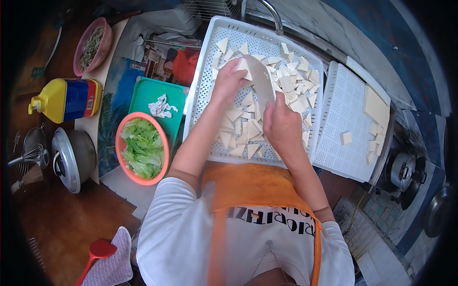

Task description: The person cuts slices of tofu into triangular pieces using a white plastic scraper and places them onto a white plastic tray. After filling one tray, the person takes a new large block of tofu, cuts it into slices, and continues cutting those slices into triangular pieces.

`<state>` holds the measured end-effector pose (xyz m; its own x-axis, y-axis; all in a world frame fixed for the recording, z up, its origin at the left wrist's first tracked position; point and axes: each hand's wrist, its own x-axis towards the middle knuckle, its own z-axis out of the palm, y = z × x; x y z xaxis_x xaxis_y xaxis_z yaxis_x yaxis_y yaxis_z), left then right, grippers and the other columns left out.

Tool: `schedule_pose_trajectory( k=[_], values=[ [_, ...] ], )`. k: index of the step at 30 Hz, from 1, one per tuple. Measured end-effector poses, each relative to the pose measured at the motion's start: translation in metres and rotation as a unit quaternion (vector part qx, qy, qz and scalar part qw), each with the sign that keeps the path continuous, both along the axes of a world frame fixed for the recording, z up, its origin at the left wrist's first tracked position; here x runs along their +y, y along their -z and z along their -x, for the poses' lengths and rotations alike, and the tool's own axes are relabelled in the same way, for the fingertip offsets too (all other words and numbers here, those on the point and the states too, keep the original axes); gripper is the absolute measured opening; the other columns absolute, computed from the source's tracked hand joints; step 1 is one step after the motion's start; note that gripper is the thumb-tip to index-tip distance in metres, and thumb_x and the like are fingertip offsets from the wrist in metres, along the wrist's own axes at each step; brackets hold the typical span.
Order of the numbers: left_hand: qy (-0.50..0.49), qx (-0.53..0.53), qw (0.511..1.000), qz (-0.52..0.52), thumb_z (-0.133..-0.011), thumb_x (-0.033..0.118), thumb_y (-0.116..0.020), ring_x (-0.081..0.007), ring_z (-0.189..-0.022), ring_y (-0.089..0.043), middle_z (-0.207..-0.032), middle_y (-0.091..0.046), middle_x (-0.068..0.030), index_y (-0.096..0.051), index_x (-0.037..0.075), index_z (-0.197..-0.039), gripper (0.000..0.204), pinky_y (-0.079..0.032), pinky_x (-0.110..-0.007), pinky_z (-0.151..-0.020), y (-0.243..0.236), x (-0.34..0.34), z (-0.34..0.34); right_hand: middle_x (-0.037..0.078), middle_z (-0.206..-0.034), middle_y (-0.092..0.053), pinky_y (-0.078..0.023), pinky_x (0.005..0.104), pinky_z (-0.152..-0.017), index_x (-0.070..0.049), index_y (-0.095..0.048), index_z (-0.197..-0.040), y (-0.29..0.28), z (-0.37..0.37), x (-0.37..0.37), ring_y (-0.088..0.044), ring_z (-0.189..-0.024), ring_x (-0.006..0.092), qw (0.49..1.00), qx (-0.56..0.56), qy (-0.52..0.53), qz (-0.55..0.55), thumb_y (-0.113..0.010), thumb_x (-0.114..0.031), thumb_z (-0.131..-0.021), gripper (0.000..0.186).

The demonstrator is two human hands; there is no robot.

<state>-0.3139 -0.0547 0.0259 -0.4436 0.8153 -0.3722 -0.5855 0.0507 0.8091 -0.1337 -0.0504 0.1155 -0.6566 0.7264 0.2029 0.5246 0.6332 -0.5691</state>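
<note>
A white perforated tray holds many pale tofu pieces, cut into triangles and blocks. Above its middle, my right hand grips the handle of a broad kitchen knife, its blade pointing away from me and slightly left. My left hand is closed around a piece of tofu right beside the blade's left face. Whether the edge touches that piece I cannot tell. More cut tofu lies below the blade, between my forearms.
To the right, a second white tray carries a large tofu slab and smaller blocks. On the left are an orange basin of lettuce, a green tray, a pink bowl, a yellow jug and a lidded pot. A faucet stands behind.
</note>
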Motion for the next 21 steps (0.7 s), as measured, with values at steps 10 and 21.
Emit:
schedule_pose_trajectory(
  k=[10,21],
  values=[
    [0.018,0.013,1.0,0.013,-0.088,-0.006,-0.049,-0.0198,-0.105,-0.063,-0.122,-0.062,-0.0159,-0.05,-0.005,-0.126,0.038,-0.054,-0.03,-0.089,-0.01,-0.005,-0.007,0.022,-0.061,-0.059,-0.047,0.0466,-0.048,0.004,-0.046,-0.102,0.008,0.009,-0.006,-0.059,-0.051,0.0392,0.998,-0.065,-0.013,0.006,-0.054,-0.006,-0.089,0.018],
    [-0.061,0.706,0.703,0.054,-0.076,0.004,-0.06,-0.0342,-0.103,-0.056,-0.106,-0.065,-0.0134,-0.064,0.001,-0.111,0.035,-0.046,-0.042,-0.089,-0.012,-0.005,0.016,0.023,-0.072,-0.063,-0.051,0.0452,-0.056,0.005,-0.051,-0.097,0.02,-0.022,0.017,-0.065,-0.063,0.038,0.994,0.037,0.041,0.089,-0.054,-0.008,-0.089,0.015]
  ],
)
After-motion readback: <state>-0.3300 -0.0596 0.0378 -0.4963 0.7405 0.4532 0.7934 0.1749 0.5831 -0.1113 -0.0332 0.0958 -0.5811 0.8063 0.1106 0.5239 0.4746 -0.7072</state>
